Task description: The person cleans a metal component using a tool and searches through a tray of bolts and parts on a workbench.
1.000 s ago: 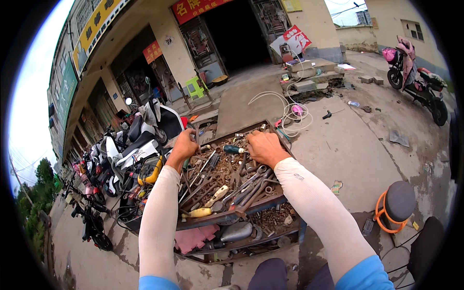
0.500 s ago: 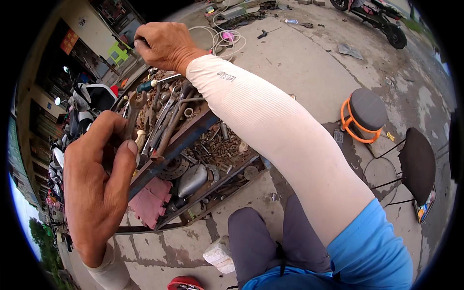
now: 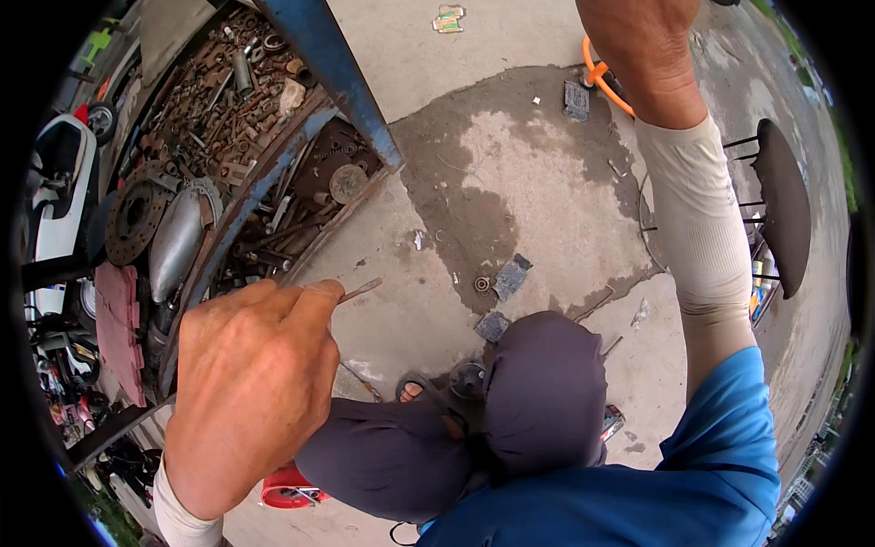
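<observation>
My left hand (image 3: pixel 255 383) is closed on a slim metal tool (image 3: pixel 363 290), whose flat end sticks out past the thumb. It is beside the blue steel tool rack (image 3: pixel 328 55), whose lower shelves hold rusty bolts and fittings (image 3: pixel 246 118), a brake disc (image 3: pixel 135 219), a silver housing (image 3: pixel 178 242) and a pink mat (image 3: pixel 118 333). My right hand (image 3: pixel 643 46) is raised at the upper right, beside an orange ring frame (image 3: pixel 602 87); its fingers are cut off by the frame's top edge.
Motorbikes (image 3: pixel 64 201) stand along the left. A black chair (image 3: pixel 779 210) is at the right. My bent knees (image 3: pixel 542 392) are below, with a red container (image 3: pixel 287 488) beside them. Cracked concrete (image 3: pixel 483 155) bears scattered scraps.
The view has swung down from the top tray to the ground and my knees. My right hand has moved from over the tray to the upper right; my left hand has turned, still gripping metal.
</observation>
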Demonstrator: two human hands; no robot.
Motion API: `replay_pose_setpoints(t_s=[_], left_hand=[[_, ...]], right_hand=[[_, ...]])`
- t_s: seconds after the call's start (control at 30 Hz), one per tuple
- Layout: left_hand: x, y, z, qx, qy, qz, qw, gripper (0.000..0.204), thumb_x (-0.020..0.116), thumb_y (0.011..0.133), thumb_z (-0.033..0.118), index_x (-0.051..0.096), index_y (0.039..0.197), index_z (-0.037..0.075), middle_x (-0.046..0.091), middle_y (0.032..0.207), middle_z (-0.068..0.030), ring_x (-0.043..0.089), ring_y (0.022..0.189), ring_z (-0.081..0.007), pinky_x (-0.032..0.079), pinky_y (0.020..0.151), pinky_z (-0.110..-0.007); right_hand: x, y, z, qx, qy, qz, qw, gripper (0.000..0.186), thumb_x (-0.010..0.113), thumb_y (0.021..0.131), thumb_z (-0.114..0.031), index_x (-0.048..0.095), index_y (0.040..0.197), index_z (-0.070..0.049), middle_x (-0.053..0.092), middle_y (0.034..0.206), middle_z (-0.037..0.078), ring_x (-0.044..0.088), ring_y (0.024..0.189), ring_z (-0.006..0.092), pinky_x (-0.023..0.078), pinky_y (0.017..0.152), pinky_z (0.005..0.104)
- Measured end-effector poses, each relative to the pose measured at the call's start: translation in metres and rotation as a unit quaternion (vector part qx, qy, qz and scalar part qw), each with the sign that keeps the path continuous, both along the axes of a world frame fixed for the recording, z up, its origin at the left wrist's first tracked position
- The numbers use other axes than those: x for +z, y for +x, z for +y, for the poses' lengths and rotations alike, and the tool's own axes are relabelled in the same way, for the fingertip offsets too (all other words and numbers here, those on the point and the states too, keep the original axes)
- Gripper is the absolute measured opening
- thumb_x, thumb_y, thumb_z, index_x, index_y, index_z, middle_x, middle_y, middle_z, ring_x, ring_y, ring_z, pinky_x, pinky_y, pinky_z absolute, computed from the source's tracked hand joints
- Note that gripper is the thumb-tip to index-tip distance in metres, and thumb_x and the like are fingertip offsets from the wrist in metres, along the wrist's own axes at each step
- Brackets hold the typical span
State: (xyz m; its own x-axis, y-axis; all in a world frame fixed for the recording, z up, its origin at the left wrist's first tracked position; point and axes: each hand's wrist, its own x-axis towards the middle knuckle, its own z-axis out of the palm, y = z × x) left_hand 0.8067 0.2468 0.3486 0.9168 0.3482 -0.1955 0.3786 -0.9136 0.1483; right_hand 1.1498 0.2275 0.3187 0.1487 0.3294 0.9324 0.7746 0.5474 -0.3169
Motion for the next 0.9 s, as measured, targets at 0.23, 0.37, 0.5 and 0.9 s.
replay_pose_setpoints(t_s=[0.23, 0.37, 0.5, 0.9], left_hand=[[-0.185, -0.031, 0.007, 0.026, -0.155, -0.017, 0.987, 0.016, 0.063, 0.096, 0.008, 0.071, 0.104, -0.002, 0.071, 0.089, -0.019, 0.066, 0.083, -0.0402, 0.05, 0.077, -0.048], [-0.246, -0.028, -0.009, 0.082, -0.266, 0.031, 0.96, 0.014, 0.063, 0.096, 0.009, 0.066, 0.103, -0.003, 0.069, 0.09, -0.0222, 0.065, 0.081, -0.0436, 0.049, 0.076, -0.05], [-0.288, -0.055, -0.027, 0.156, -0.314, 0.055, 0.935, 0.014, 0.062, 0.096, 0.008, 0.063, 0.103, -0.005, 0.067, 0.087, -0.024, 0.064, 0.077, -0.0416, 0.049, 0.072, -0.045], [-0.331, -0.118, -0.072, 0.3, -0.414, 0.003, 0.859, 0.018, 0.062, 0.099, 0.007, 0.067, 0.114, -0.001, 0.07, 0.087, -0.0174, 0.062, 0.071, -0.0243, 0.05, 0.069, -0.036]], right_hand=[[-0.249, -0.119, -0.14, 0.03, -0.536, 0.087, 0.839, 0.032, 0.078, 0.093, -0.019, 0.069, 0.12, -0.005, 0.067, 0.091, 0.003, 0.061, 0.071, 0.0143, 0.05, 0.062, 0.0297], [-0.327, -0.178, -0.235, 0.107, -0.584, -0.064, 0.802, 0.056, 0.083, 0.084, -0.028, 0.062, 0.132, -0.008, 0.064, 0.112, 0.007, 0.065, 0.099, 0.0258, 0.051, 0.08, 0.0383], [-0.358, -0.229, -0.264, 0.218, -0.622, -0.146, 0.738, 0.079, 0.084, 0.078, -0.032, 0.054, 0.145, -0.005, 0.057, 0.136, 0.01, 0.054, 0.122, 0.0268, 0.043, 0.095, 0.0418], [-0.385, -0.241, -0.227, 0.224, -0.593, -0.125, 0.763, 0.096, 0.091, 0.059, -0.035, 0.055, 0.142, -0.001, 0.056, 0.133, 0.011, 0.051, 0.12, 0.0298, 0.041, 0.1, 0.0426]])
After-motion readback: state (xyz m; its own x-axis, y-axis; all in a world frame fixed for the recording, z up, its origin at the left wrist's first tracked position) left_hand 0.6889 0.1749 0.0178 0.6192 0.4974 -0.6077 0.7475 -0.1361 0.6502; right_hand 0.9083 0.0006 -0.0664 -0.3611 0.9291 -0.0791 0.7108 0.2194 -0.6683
